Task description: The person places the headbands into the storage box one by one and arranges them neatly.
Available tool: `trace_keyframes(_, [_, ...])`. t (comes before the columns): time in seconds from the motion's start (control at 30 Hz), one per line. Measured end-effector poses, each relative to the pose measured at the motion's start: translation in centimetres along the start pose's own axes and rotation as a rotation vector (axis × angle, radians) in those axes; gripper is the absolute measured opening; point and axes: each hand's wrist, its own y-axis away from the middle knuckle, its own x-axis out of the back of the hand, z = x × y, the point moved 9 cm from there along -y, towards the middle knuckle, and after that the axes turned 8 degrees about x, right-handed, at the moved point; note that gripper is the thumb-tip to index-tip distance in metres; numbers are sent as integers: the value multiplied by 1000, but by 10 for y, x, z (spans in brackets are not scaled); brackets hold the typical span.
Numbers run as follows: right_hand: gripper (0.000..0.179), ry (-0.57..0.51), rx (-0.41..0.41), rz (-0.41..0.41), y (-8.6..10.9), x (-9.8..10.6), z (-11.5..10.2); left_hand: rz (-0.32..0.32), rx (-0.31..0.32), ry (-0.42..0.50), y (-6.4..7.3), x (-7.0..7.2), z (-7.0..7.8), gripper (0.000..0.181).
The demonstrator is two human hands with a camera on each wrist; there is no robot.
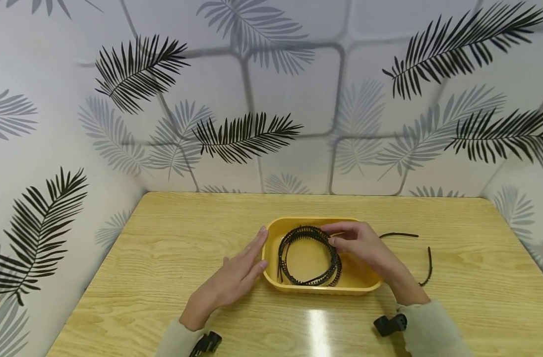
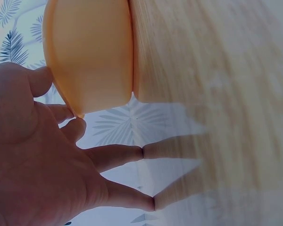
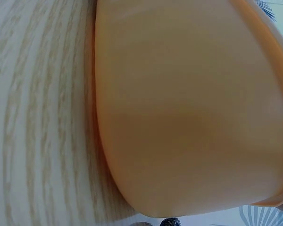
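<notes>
In the head view, a yellow plastic bin (image 1: 325, 290) stands on the wooden table. Several thin black toothed headbands (image 1: 283, 270) lie in it as a loose round stack. My right hand (image 1: 362, 245) reaches over the bin's right part and pinches the stack's upper right edge between thumb and fingers. My left hand (image 1: 235, 277) touches the bin's left end with fairly straight, spread fingers. In the left wrist view, fingers of the left hand (image 2: 47, 150) meet the bin's rim, while two others reach down to the table. The right wrist view shows mostly the bin's outer wall (image 3: 188, 103).
Right of the bin, a thin black curved band (image 1: 429, 267) lies on the table (image 1: 472, 248), partly hidden behind my right wrist. A leaf-patterned wall covering (image 1: 293, 163) rises behind the table's back edge. Dark wrist cameras (image 1: 389, 325) sit by both sleeves.
</notes>
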Motion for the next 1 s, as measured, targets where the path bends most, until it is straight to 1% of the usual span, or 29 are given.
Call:
trace_keyframes(0.43, [35, 76, 1, 6, 0, 1, 2, 1, -5, 5, 0, 0, 1, 65])
trace_keyframes(0.67, [34, 114, 42, 1, -1, -1, -5, 2, 6, -6, 0, 0, -1, 65])
trace_keyframes(1.0, [33, 161, 72, -8, -2, -3, -5, 3, 1, -9, 0, 0, -1, 65])
